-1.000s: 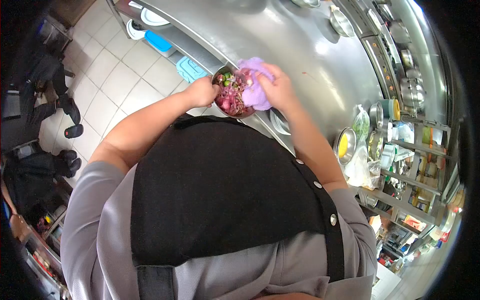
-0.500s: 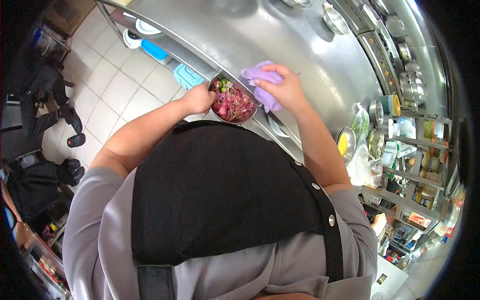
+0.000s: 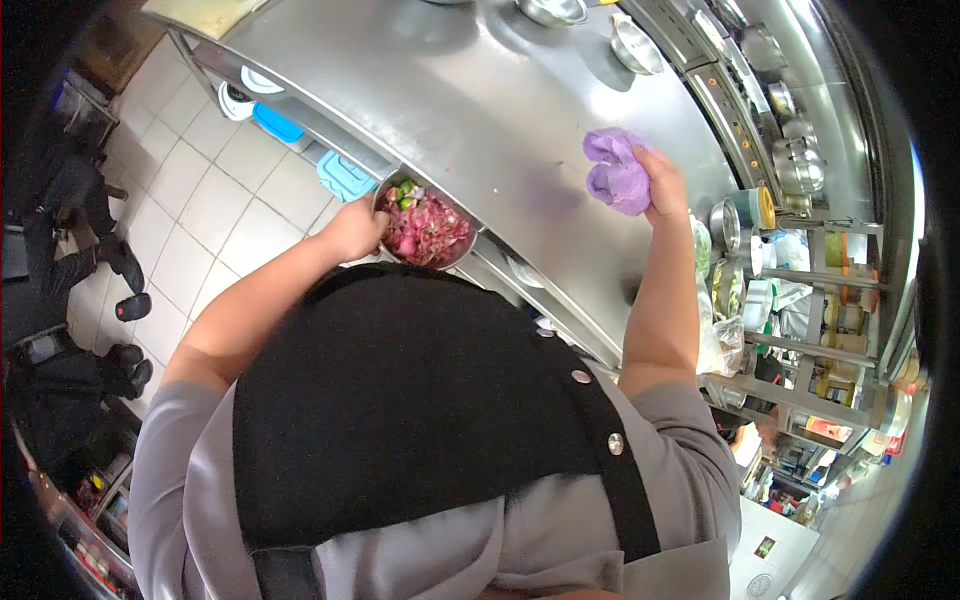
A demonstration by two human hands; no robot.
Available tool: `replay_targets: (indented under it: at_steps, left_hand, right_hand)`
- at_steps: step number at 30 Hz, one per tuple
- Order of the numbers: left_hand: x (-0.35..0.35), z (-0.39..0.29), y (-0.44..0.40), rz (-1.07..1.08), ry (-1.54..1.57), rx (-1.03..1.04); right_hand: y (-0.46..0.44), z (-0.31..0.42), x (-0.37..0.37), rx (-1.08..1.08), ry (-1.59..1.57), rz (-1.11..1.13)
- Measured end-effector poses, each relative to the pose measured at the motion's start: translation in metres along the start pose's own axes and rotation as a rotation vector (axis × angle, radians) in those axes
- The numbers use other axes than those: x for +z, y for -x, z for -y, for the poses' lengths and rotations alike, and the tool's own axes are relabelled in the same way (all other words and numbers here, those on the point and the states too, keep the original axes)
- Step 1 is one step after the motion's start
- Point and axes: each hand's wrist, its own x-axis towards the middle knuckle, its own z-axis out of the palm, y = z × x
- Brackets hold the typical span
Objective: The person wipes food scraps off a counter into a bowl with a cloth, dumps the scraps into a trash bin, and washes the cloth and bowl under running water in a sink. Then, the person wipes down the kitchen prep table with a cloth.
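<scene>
Beneath the right hand (image 3: 665, 187), and stretching away beyond both hands, runs a wide, smooth stainless-steel counter (image 3: 400, 90), its front edge passing between the left hand (image 3: 355, 228) and the right. On the near side of that edge, the left hand grips the side of a round silver metal bowl (image 3: 468, 244), fingers curled at its rim; whether the bowl touches the counter cannot be told. Inside it lie shredded reddish-purple scraps (image 3: 425, 230), with a few small, rounded green pieces (image 3: 405, 193) just past the left hand. Well apart from the bowl, the right hand grasps a bunched, fluffy lilac cloth (image 3: 615, 170) over the counter; it seems lifted off the steel, as a purplish reflection lies to its side, toward the left hand. Between cloth and bowl, tiny reddish crumbs (image 3: 495, 190) dot the metal.

The step in hand looks like wiping down the counter, the bowl probably serving to catch scraps. A good next move seems to call for lowering the cloth onto the crumbs and drawing them toward the left hand, with the bowl held level and close to the edge.
</scene>
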Motion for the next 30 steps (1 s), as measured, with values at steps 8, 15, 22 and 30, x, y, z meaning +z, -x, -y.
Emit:
replay_targets:
  at_steps: [8, 15, 22, 30]
  left_hand:
    - [-0.015, -0.018, 0.027, -0.030, 0.079, -0.062]
    - [-0.018, -0.024, 0.029, -0.004, 0.035, -0.085]
    - [-0.021, -0.011, 0.017, 0.044, -0.032, -0.081]
    - [-0.029, -0.008, 0.020, 0.032, 0.065, 0.032]
  right_hand:
    - [-0.064, -0.100, -0.051, -0.173, 1.201, -0.526]
    - [-0.022, -0.113, 0.073, -0.597, 1.122, -0.413]
    - [0.066, -0.086, 0.214, -0.811, 0.947, 0.035]
    - [0.058, -0.030, 0.150, -0.062, -0.011, 0.265]
